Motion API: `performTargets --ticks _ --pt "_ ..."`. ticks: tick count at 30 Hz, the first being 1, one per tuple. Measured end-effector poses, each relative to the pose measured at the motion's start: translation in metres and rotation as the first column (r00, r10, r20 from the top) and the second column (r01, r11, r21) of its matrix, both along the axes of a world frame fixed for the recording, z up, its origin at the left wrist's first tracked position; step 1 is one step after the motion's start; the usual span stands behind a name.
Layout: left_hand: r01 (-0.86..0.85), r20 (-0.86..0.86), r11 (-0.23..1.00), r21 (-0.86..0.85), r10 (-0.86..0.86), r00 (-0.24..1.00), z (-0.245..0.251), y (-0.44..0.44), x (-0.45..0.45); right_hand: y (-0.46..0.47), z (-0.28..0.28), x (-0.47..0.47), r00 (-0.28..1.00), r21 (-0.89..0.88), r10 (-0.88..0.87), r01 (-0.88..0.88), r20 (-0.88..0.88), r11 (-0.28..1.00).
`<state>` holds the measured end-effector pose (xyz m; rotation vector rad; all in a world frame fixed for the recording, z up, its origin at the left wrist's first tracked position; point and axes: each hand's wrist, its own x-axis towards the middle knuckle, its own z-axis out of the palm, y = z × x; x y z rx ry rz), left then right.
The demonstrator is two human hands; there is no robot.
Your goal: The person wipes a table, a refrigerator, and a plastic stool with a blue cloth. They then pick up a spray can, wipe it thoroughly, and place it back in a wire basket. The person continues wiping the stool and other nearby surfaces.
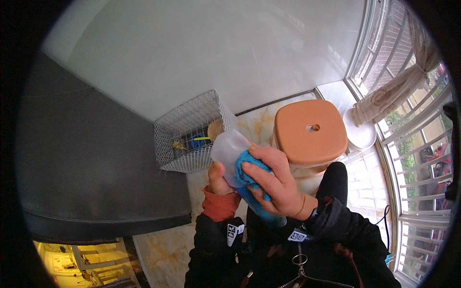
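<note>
In front of my body, my left hand (219, 179) grips a translucent, whitish plastic piece (227, 145) by its left edge, thumb in view and most fingers hidden behind it. The piece is rounded and thin; its exact kind is unclear. My right hand (275, 176) holds a bunched blue cloth (248, 167) and presses it against the right side of the plastic. Below the hand a blue length (264, 210), seemingly more of the cloth, hangs towards my lap. Both hands are close together.
A wire mesh basket (187, 135) with small blue and yellow things stands beyond my hands. To the right are an orange plastic stool (311, 135), a white round object (360, 131) and a barred window (417, 158) with a tied curtain (392, 97). A large dark surface (97, 162) fills the left.
</note>
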<state>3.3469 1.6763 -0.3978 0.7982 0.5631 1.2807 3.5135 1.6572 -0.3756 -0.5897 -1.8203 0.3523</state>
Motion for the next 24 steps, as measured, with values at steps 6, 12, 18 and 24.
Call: performTargets --ticks 6,12,18,24 --pt "0.027 -0.006 1.0 -0.007 -0.027 1.0 -0.003 0.002 0.011 0.034 0.024 0.002 0.998 -0.103 0.026 -0.033 -0.064 0.994" --pt "-0.054 0.015 0.996 -0.074 0.055 0.998 -0.009 0.002 0.018 0.011 0.003 0.018 1.0 -0.128 -0.013 0.009 -0.027 0.992" --pt "-0.075 -0.008 0.996 -0.044 0.074 0.997 -0.014 0.008 0.013 -0.004 -0.014 0.023 0.999 -0.142 -0.021 0.027 0.044 0.99" --pt "-0.116 -0.068 0.99 -0.076 0.111 0.991 -0.006 0.005 0.023 0.028 0.02 0.023 0.993 -0.077 -0.03 0.039 0.117 0.996"
